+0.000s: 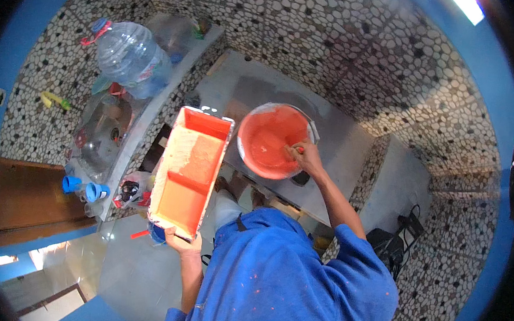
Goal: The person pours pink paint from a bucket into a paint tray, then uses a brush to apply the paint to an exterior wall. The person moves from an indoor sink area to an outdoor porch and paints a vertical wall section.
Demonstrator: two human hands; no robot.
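My left hand point(185, 242) is closed on the near end of a long paint tray point(186, 183), its inside coated orange and its rim smeared with dried paint. The tray is held tilted, with a ridge across its middle. To the right of it, a round bucket point(260, 161) of orange paint stands on the grey counter. My right hand point(305, 156) reaches over the bucket's right rim, its fingers curled together around something small that I cannot make out. Orange specks dot my blue shirt point(273, 279).
At left, a large clear water bottle point(133, 56) stands by a metal sink point(107, 125). Blue cups point(97, 192) and a plastic bag point(134, 189) sit at that counter's near end. A black bag point(384, 246) lies at right. Pebble-patterned walls point(346, 42) surround the grey counter point(343, 148).
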